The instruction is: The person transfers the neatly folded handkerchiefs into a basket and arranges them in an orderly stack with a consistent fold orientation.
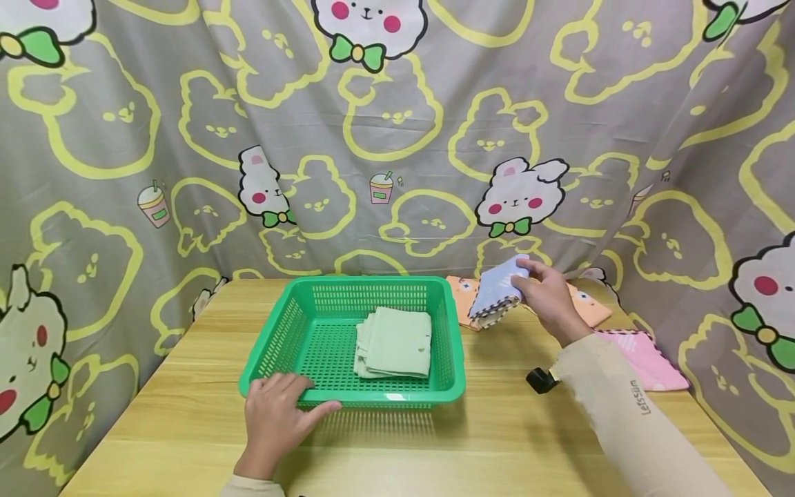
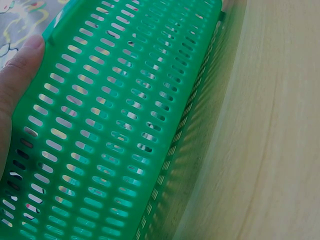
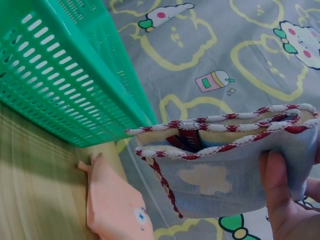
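My right hand (image 1: 549, 297) pinches a folded blue towel (image 1: 499, 283) with a dark-and-white stitched edge. It holds the towel in the air to the right of a green plastic basket (image 1: 456, 345). In the right wrist view the towel (image 3: 215, 185) shows its folded layers, a small red label and a pale patch. My left hand (image 1: 276, 414) grips the basket's near rim at the left corner, thumb outside along the front. Inside the basket, on its right side, lies a folded pale green cloth (image 1: 397, 342). The left wrist view shows the slotted basket wall (image 2: 105, 105) and my thumb.
Orange folded cloths (image 1: 590, 306) lie behind my right hand, partly hidden by it and the blue towel. A pink cloth (image 1: 646, 360) lies at the table's right edge. A small black object (image 1: 542, 380) shows beside the right sleeve. A patterned curtain (image 1: 397, 138) hangs behind the wooden table (image 1: 186, 386).
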`<state>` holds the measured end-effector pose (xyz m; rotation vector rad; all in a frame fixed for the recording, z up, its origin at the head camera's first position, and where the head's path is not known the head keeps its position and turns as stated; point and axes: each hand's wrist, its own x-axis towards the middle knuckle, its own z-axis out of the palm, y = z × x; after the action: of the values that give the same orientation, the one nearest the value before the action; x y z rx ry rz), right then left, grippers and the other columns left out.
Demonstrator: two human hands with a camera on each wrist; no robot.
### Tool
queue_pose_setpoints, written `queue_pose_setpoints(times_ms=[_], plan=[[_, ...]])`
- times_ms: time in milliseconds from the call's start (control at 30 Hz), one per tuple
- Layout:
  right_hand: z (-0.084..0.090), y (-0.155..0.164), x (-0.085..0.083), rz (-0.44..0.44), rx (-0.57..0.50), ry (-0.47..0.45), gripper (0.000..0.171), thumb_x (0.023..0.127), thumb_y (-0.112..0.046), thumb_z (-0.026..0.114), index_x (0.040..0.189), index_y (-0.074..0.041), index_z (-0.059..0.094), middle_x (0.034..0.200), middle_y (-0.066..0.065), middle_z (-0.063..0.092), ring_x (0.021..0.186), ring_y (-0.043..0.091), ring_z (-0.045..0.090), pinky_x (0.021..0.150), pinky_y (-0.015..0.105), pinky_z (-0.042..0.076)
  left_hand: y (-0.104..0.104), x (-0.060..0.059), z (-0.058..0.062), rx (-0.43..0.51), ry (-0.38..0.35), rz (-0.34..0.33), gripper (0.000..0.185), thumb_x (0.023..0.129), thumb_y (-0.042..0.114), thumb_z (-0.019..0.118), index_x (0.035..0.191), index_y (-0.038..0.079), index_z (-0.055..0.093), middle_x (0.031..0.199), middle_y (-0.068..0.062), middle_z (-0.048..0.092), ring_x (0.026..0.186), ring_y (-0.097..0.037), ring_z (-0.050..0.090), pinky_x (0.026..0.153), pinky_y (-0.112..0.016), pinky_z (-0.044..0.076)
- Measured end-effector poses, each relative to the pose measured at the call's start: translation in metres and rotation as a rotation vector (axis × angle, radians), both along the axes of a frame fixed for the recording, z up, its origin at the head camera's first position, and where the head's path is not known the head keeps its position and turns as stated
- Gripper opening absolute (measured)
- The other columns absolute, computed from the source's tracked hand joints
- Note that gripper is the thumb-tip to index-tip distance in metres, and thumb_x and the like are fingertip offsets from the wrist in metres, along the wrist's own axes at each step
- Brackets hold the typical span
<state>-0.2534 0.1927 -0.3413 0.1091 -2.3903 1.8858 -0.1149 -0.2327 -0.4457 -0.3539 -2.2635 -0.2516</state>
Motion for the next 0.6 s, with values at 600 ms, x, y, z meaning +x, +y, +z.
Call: queue_pose_setpoints(times_ms=[600], plan=[[0.0069,-0.0073,-0.0016,-0.008,-0.01,0.014,0.05,0.1,-0.015,0.053,0.145,0.0,0.039,0.133,0.02,0.034,0.085,0.012,0.051,0.069,0.019,0.05,0.0,0.0,-0.0003,0.003,0.009,-0.004,0.072,0.076,0.083,0.047,0.072,0.014,0.066,0.076,0.0,0.069,0.07,-0.022,0.063,0.064,-0.04,0.035]])
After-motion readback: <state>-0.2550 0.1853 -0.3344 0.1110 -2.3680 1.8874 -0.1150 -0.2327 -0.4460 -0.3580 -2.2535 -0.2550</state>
